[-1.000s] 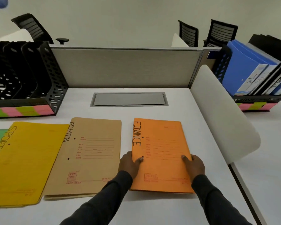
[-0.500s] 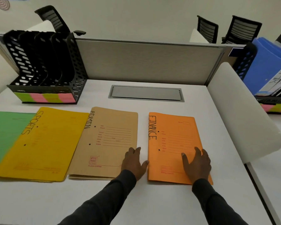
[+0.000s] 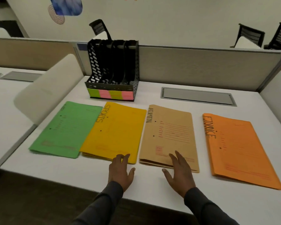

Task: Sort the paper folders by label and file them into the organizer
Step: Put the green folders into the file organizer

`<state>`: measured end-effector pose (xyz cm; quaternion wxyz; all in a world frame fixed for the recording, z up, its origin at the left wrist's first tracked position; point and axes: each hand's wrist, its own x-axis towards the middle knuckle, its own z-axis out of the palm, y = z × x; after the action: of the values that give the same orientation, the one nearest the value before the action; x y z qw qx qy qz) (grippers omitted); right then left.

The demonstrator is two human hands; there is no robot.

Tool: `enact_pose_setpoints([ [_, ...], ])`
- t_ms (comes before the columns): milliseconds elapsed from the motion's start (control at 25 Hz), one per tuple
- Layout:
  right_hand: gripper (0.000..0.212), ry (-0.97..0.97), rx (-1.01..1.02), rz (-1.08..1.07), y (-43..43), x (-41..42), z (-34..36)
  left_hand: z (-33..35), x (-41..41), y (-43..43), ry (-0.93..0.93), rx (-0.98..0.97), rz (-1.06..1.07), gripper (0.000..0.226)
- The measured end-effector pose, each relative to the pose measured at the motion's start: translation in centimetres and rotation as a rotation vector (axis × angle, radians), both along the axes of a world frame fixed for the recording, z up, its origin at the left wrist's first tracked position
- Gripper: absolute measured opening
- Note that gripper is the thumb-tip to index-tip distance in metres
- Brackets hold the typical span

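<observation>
Head view: four folders are being shown lying flat in a row on the white desk (image 3: 152,189), each with its long axis running away from the person and its labelled spine edge on the left. From left to right they are the green folder (image 3: 63,129), the yellow folder (image 3: 117,132) marked SPORTS, the tan folder (image 3: 170,137) marked ADMIN and the orange folder (image 3: 238,148) marked FINANCE. The green folder's label is too blurred to be read. Its right edge is being overlapped by the yellow folder; the yellow and tan folders are lying just beside each other, and the orange folder is lying apart to the right, angled slightly clockwise.

The left hand (image 3: 121,171) is being held open, fingers spread, with its fingertips at the near edge of the yellow folder. The right hand (image 3: 179,173) is also being held open, its fingers lying over the near left corner of the tan folder. Nothing is being gripped.

The organizer (image 3: 112,70), a black perforated rack with four slots, is standing behind the green and yellow folders, its open side facing the person. Green and pink notes (image 3: 110,94) are stuck across its front lip. A grey hatch (image 3: 197,96) is set into the desk to its right, behind the tan folder.
</observation>
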<state>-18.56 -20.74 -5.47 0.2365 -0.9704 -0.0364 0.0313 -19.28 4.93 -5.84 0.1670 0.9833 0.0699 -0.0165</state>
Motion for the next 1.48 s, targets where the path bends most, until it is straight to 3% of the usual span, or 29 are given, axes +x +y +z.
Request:
enact_pose_setpoints([
  [200, 0.074, 0.032, -0.040, 0.092, 7.0, -0.5, 0.2, 0.6, -0.2, 9.4, 0.043, 0.120, 0.086, 0.072],
  [440, 0.078, 0.058, -0.132, 0.293, 12.4, 2.3, 0.9, 1.0, 3.4, 16.3, 0.184, 0.267, 0.127, 0.103],
  [600, 0.077, 0.120, -0.307, 0.417, 15.0, 4.6, 0.4, 0.8, 5.7, 18.1, 0.270, 0.249, 0.010, 0.089],
  [760, 0.069, 0.154, -0.359, 0.400, 15.1, 6.2, -0.7, -0.1, 7.3, 17.9, 0.274, 0.260, -0.042, 0.082],
  [880, 0.078, 0.104, -0.332, 0.382, 14.7, 7.1, -1.5, -0.4, 7.7, 18.2, 0.236, 0.245, -0.048, 0.100],
  [960, 0.084, 0.067, -0.316, 0.361, 14.5, 8.6, -1.4, -0.2, 7.9, 19.7, 0.145, 0.199, 0.018, 0.110],
  [1080, 0.076, 0.069, -0.358, 0.230, 14.4, 12.0, -0.8, 0.1, 9.1, 23.2, 0.078, 0.198, 0.218, 0.104],
  [1280, 0.067, 0.229, -0.373, 0.109, 13.5, 15.2, -1.1, -0.6, 12.0, 31.4, 0.234, 0.233, 0.490, 0.107],
  [1480, 0.066, 0.241, -0.344, 0.068, 13.1, 14.8, -1.8, -0.6, 13.7, 37.5, 0.261, 0.186, 0.552, 0.111],
])
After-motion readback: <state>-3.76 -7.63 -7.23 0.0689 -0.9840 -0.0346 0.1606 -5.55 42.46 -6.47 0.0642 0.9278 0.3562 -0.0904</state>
